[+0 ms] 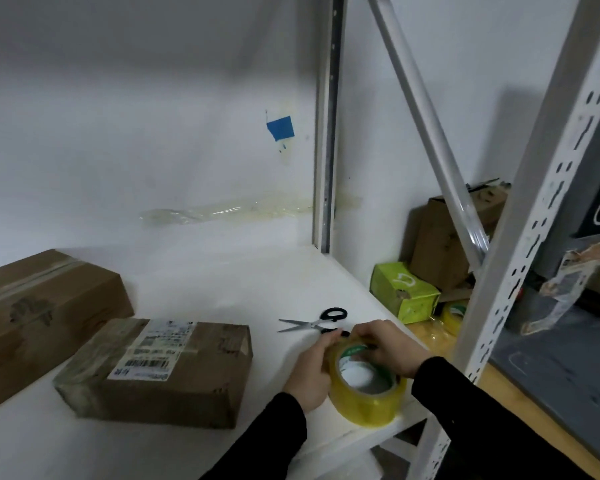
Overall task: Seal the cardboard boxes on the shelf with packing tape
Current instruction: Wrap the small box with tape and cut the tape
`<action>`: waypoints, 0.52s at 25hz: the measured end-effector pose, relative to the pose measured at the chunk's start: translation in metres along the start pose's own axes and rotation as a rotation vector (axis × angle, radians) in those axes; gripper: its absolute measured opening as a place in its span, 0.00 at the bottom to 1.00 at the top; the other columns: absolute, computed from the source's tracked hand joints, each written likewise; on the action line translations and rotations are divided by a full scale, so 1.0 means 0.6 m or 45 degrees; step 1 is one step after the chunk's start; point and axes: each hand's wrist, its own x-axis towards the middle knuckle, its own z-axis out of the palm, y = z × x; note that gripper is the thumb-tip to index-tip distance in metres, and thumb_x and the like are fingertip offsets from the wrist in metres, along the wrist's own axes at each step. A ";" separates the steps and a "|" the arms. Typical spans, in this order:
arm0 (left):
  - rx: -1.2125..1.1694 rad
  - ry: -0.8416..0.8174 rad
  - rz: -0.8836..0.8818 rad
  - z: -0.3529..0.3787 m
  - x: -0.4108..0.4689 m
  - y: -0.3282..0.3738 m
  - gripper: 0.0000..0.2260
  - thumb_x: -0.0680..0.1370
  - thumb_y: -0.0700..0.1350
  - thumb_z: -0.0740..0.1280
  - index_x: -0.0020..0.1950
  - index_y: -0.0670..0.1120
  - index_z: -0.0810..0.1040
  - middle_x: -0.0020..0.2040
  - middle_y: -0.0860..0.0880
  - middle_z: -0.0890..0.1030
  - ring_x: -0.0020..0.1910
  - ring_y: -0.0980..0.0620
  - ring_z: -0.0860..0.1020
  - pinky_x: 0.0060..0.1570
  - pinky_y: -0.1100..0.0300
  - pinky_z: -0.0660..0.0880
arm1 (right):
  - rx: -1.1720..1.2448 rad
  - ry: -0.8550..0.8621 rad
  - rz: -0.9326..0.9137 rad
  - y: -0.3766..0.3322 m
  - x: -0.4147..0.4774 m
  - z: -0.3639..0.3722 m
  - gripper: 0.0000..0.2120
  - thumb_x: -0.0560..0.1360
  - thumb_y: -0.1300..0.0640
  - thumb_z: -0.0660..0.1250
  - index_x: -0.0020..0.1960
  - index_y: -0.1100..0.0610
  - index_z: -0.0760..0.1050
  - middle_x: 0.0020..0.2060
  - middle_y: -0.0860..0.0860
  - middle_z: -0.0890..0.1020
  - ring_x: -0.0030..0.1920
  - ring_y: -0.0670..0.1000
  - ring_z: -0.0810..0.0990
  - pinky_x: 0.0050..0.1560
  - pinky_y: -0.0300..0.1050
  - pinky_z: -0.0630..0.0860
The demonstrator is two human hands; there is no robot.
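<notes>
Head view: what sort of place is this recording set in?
Likely a storeroom or parcel-packing corner: slotted metal shelving, a labelled cardboard box on its white board, more cartons piled low beyond it, and a packing tape roll with scissors nearby.

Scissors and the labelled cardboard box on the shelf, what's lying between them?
Nothing: in the head view only bare white shelf separates the scissors from the labelled cardboard box.

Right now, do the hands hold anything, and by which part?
Both hold the yellow roll of packing tape: the left hand grips its outer side, the right hand pinches its upper rim.
</notes>
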 end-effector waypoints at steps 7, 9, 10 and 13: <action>0.323 0.077 0.106 -0.026 0.042 -0.016 0.17 0.74 0.31 0.62 0.58 0.44 0.79 0.53 0.46 0.82 0.52 0.53 0.79 0.55 0.68 0.73 | -0.051 0.002 -0.086 0.006 0.006 0.006 0.04 0.72 0.62 0.67 0.47 0.57 0.77 0.40 0.49 0.78 0.43 0.47 0.74 0.42 0.38 0.66; 0.408 0.081 0.122 -0.030 0.043 -0.014 0.12 0.73 0.32 0.64 0.52 0.41 0.82 0.51 0.44 0.82 0.51 0.51 0.78 0.55 0.65 0.74 | -0.070 -0.021 -0.098 0.005 0.006 0.006 0.06 0.72 0.63 0.65 0.43 0.52 0.72 0.40 0.50 0.77 0.43 0.49 0.73 0.41 0.38 0.65; 0.417 0.108 0.140 -0.033 0.041 -0.010 0.10 0.73 0.32 0.65 0.50 0.40 0.83 0.49 0.45 0.82 0.49 0.53 0.78 0.53 0.68 0.73 | -0.047 -0.016 -0.106 0.005 0.003 0.004 0.09 0.72 0.64 0.64 0.41 0.51 0.69 0.39 0.51 0.77 0.42 0.49 0.73 0.39 0.37 0.65; 0.420 0.185 0.261 -0.042 0.026 0.026 0.06 0.73 0.35 0.68 0.46 0.42 0.83 0.45 0.52 0.82 0.46 0.57 0.77 0.50 0.76 0.65 | 0.128 0.058 -0.153 0.003 -0.018 -0.025 0.06 0.71 0.68 0.65 0.42 0.57 0.73 0.38 0.54 0.81 0.40 0.51 0.77 0.40 0.36 0.71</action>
